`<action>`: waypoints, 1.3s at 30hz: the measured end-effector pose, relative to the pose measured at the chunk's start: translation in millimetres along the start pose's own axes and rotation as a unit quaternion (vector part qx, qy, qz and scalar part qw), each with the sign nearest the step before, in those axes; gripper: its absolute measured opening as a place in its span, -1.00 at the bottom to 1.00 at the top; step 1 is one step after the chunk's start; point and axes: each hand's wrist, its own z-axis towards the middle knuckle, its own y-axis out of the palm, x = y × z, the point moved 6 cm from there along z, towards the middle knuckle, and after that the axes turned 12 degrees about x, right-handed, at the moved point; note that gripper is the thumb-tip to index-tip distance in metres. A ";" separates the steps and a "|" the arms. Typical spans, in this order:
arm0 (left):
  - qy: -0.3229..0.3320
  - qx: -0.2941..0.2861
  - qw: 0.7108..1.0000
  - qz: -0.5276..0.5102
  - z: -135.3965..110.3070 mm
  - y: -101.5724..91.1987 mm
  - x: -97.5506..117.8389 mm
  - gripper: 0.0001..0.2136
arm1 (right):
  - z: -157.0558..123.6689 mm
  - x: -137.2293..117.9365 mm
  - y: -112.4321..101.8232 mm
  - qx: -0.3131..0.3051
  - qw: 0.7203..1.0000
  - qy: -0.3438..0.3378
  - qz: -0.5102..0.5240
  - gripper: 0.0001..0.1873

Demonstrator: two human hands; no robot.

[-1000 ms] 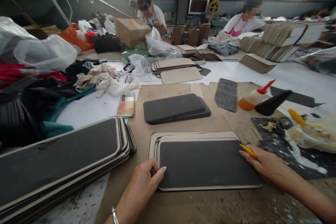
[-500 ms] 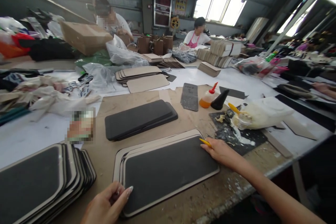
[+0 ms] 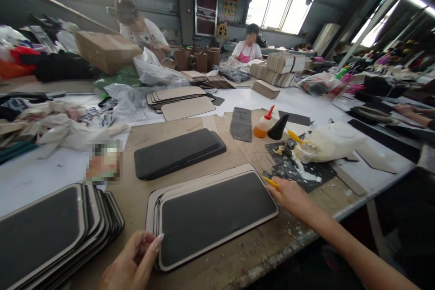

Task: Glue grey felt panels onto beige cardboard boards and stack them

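Observation:
A stack of rounded cardboard panels faced with black foam [image 3: 214, 215] lies in front of me on brown paper. My left hand [image 3: 131, 260] has its fingers curled against the stack's near left corner. My right hand [image 3: 292, 197] rests at the stack's far right corner and pinches a thin yellow stick [image 3: 271, 182]. Past the stack lies a pile of plain black foam pieces [image 3: 178, 152].
A larger pile of finished panels [image 3: 50, 231] sits at my left. Right of the stack are a glue-smeared black sheet [image 3: 299, 167], an orange glue bottle [image 3: 263, 124], a black cone [image 3: 277, 128] and a white bag [image 3: 328, 142]. Two people work at the far side. The table edge runs close on the right.
My view has swung to the right, showing the table's right edge. Both hands stay at the same corners of the stack, with the yellow stick still in the right one.

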 end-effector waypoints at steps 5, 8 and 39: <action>-0.023 0.030 0.997 -0.066 -10.1 -6.9 9.9 -0.59 | -14.5 9.7 12.4 0.002 1.000 -0.007 0.027 -0.74; -0.012 0.038 0.991 -0.129 -12.9 -8.6 20.2 -0.61 | -15.5 13.2 14.3 0.019 0.998 0.005 0.067 -0.72; -0.157 0.020 0.941 -0.299 -4.3 -6.0 -16.8 -0.45 | -25.5 -12.7 36.1 -0.145 0.911 0.141 0.360 -0.67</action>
